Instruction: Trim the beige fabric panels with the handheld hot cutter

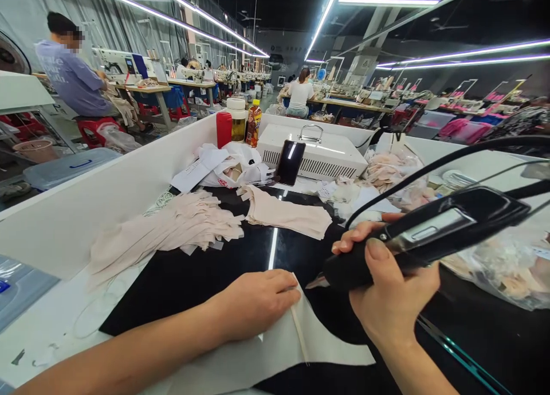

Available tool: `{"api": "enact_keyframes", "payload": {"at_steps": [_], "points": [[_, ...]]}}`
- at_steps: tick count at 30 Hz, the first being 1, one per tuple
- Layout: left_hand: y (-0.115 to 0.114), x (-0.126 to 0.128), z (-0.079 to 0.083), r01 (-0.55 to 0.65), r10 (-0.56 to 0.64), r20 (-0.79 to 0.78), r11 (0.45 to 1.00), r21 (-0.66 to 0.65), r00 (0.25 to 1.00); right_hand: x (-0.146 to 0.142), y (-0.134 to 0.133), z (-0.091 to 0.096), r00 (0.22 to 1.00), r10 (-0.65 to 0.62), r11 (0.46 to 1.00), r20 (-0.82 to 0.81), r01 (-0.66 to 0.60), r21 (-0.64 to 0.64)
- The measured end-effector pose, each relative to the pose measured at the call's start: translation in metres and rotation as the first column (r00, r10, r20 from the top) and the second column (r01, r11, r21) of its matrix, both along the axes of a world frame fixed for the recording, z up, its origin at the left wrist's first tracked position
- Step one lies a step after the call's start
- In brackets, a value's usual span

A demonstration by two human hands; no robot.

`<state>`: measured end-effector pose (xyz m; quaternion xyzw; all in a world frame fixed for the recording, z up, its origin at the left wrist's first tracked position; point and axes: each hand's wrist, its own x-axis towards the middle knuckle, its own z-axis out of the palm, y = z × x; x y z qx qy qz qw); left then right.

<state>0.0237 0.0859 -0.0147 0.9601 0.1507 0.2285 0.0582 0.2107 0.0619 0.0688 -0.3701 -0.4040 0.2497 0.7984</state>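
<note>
My right hand (393, 292) is wrapped round a black corded handheld tool (429, 229) with a silver panel on its side. Its pointed metal tip (318, 281) is just right of the fabric edge, above the black surface. My left hand (262, 300) lies at the top of a pale curved fabric piece (326, 343), fingers bent together and closed on its upper edge. From under those fingers a narrow cream strip (299, 332) runs down the piece.
Beyond my hands lie a fanned pile of beige pieces (172, 223) and a smaller stack (290, 211). A phone (290, 163) leans on a white vented box (318, 148). Plastic bags of fabric (511, 269) sit right, near teal-edged tweezers (459, 352). White side walls (107, 203) border the table.
</note>
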Motion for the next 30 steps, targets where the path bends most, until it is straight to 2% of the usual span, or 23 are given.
{"api": "enact_keyframes", "payload": {"at_steps": [10,19,25,30], "points": [[-0.001,-0.001,0.003,0.017,-0.017,-0.002,1.000,0.012,1.000,-0.004,0.006,-0.012,0.998,0.029,0.999,0.056,-0.028,-0.016],[-0.001,-0.003,0.003,0.018,-0.018,-0.009,1.000,0.017,1.000,-0.005,0.005,-0.012,0.997,0.059,0.997,0.043,-0.061,0.047],[-0.001,-0.003,0.002,0.011,-0.011,-0.004,1.000,0.024,1.000,-0.006,0.005,-0.014,0.997,0.067,0.997,0.039,-0.069,0.043],[0.000,-0.004,0.004,0.004,-0.004,-0.006,0.999,0.033,1.000,-0.007,0.004,-0.015,0.998,0.029,0.999,0.050,-0.031,0.038]]}}
